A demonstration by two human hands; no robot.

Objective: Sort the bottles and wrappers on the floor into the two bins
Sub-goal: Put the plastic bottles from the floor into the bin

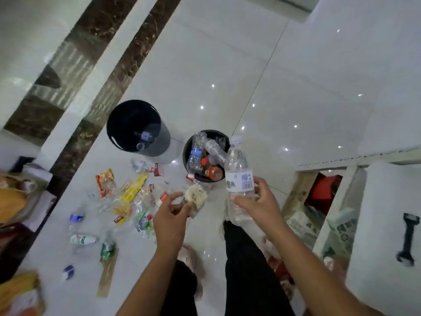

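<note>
Right hand (pixel 257 201): gripped a clear water bottle (pixel 238 172) round its lower half, fingers curled just under the white label.
Place of water bottle: held upright, cap up, overlapping the near right edge of the fuller bin (pixel 185 153); over the rim or in front of it, impossible to tell.
Left hand (pixel 169 215): curled round a clear packet (pixel 196 194) with something pale and round inside; contents too blurred to name.
Inside fuller bin: packed to the rim with clear bottles, one orange-labelled; near wall partly hidden behind packet and bottle.
Darker bin (pixel 163 144): stood just left of the other, apart from it; held a small clear item with a purple label at the bottom, kind unclear.
Wrappers (pixel 133 190): lay scattered on the floor (pixel 227 76) in front of both bins, yellow and red among clear film, smeared by blur.
Crushed bottles: a blue-labelled one (pixel 76 218) and a green-labelled one (pixel 108 247) lay nearer the left edge.
Bags (pixel 13 201): cut off at the left edge, badly blurred.
Trousers (pixel 241 258): dark, seen between the forearms; feet mostly hidden.
</note>
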